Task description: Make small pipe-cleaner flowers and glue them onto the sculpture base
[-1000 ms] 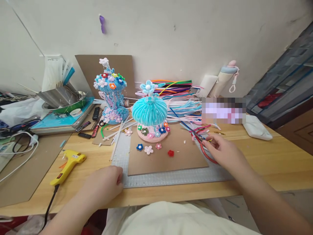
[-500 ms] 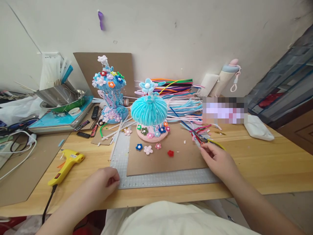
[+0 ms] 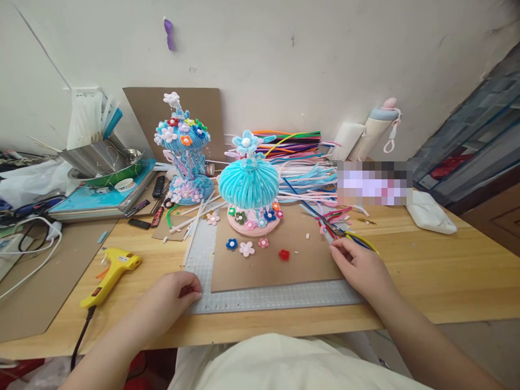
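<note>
My left hand (image 3: 173, 298) rests at the left front corner of the grey cutting mat (image 3: 284, 297), fingers curled and nothing visible in them. My right hand (image 3: 363, 268) is closed at the right edge of a cardboard sheet (image 3: 252, 276), its fingertips pressed together beside yellow-and-blue-handled scissors (image 3: 357, 238); whatever they pinch is hidden. Between my hands, on the cardboard, stands a turquoise domed pipe-cleaner carousel (image 3: 249, 184) with a pink base. In front of it lie a blue flower (image 3: 231, 244), a pale pink flower (image 3: 246, 249), a pink flower (image 3: 263, 243) and a red flower (image 3: 284, 254).
A yellow glue gun (image 3: 111, 273) with a black cord lies left. Behind are a second flowered pipe-cleaner model (image 3: 184, 157), bundles of pipe cleaners (image 3: 300, 179), a metal container (image 3: 95, 157) and a tumbler (image 3: 376, 130). A white packet (image 3: 433, 211) lies right.
My left hand has shifted very slightly up and to the right. My right hand has moved slightly left, showing more of the scissor handles. The carousel and flowers stay in place on the cardboard.
</note>
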Tool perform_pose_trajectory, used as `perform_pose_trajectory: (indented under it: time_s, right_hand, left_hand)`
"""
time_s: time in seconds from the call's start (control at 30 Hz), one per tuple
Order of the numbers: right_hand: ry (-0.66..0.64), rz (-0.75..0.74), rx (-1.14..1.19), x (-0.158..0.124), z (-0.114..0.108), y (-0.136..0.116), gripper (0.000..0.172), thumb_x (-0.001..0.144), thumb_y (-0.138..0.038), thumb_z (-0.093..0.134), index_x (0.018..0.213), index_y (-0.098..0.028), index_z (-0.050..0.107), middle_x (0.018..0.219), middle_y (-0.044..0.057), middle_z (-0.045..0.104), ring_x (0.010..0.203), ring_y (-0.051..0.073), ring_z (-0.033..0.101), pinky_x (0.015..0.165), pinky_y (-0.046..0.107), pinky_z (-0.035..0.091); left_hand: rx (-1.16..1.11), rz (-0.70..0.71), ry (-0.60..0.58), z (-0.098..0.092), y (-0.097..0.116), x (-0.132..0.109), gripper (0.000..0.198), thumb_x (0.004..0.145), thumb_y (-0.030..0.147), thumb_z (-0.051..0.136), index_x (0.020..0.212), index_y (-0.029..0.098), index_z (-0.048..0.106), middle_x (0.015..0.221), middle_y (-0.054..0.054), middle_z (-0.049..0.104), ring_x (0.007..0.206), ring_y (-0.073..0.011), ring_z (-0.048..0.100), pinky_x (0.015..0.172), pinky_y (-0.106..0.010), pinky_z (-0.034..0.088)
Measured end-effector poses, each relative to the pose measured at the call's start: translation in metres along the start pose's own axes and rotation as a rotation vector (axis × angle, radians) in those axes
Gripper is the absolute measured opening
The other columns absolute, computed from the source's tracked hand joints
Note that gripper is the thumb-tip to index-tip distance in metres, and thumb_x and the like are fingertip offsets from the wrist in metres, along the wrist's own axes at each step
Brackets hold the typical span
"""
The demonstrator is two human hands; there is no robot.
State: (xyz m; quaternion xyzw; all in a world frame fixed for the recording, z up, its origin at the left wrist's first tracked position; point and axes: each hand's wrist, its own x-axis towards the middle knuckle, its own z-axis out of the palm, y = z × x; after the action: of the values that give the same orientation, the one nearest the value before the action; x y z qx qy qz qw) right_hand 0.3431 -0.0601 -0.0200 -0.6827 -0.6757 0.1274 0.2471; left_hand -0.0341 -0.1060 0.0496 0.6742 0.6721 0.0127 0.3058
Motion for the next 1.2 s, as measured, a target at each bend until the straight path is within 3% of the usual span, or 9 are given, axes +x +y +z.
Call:
perform_pose_trajectory:
  time_s: [0.47,0.73,1.03,1.2]
  right_hand:
    - [-0.015,-0.008,-0.018,0.000,0.001,0.000,0.022,0.082,-0.042,0.043,0.081,-0.023,0.056,0.069,0.000,0.064,0.054,0.015,0.054,0.051,0.026,0.036]
    - [-0.010,0.007,-0.029,0.000,0.003,0.000,0.023,0.080,-0.042,0.045,0.079,-0.023,0.058,0.068,-0.001,0.064,0.052,0.013,0.053,0.050,0.024,0.035]
    - [-0.005,-0.041,-0.028,-0.001,0.003,0.002,0.025,0.080,-0.042,0.043,0.078,-0.023,0.058,0.066,0.001,0.063,0.052,0.015,0.053,0.048,0.025,0.034]
    - [-0.032,-0.029,-0.043,0.000,0.002,0.001,0.022,0.081,-0.041,0.044,0.079,-0.024,0.057,0.067,-0.001,0.063,0.052,0.014,0.053,0.049,0.025,0.035]
  left_hand:
    - [0.138,-0.035,-0.036,-0.002,0.011,0.005,0.016,0.066,0.017,0.044,0.061,0.020,0.058,0.066,0.000,0.061,0.064,-0.0150,0.053,0.056,-0.022,0.033]
    - [0.192,-0.073,-0.024,0.006,0.004,0.013,0.015,0.062,0.013,0.044,0.060,0.021,0.057,0.063,0.000,0.060,0.058,-0.0138,0.050,0.051,-0.022,0.029]
    - [0.013,-0.001,-0.183,-0.004,-0.007,0.024,0.009,0.059,0.021,0.051,0.066,0.020,0.058,0.061,0.003,0.056,0.057,-0.0124,0.051,0.050,-0.020,0.033]
    - [-0.052,-0.057,-0.240,-0.003,-0.009,0.028,0.008,0.056,0.020,0.050,0.062,0.019,0.054,0.056,0.003,0.053,0.052,-0.0121,0.052,0.045,-0.019,0.033]
